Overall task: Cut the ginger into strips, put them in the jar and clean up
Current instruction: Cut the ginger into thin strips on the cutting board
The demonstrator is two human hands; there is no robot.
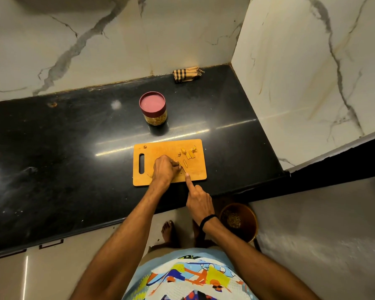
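Wooden cutting board (152,152) lies at frame centre on the black countertop (74,137), and the cutting step is in hand. Your left hand (162,169) sits on the board with its fingers curled down, pinning the ginger piece (179,166) at the fingertips; most of the piece is hidden under the hand. Your right hand (198,200), at the board's lower edge, is closed round the knife (183,169) with the index finger laid straight along the spine. Only a thin length of blade shows, against the ginger beside the left fingertips, and the handle is hidden. Cut strips (189,153) lie loose in the upper right part of the board, apart from both hands. The jar (153,113) stands on the countertop above the board, apart from it, with its pink lid (152,102) on. Yellowish contents show through its wall; whether they are ginger cannot be told. Transfer and clean-up appear not yet started. For the next stroke, tuck the left fingertips back from the blade line and hold the piece flat so it cannot roll. Remove the lid before transfer. A folded checked cloth (187,74) at the back wall and a bin (238,219) on the floor at lower right are available for clean-up.
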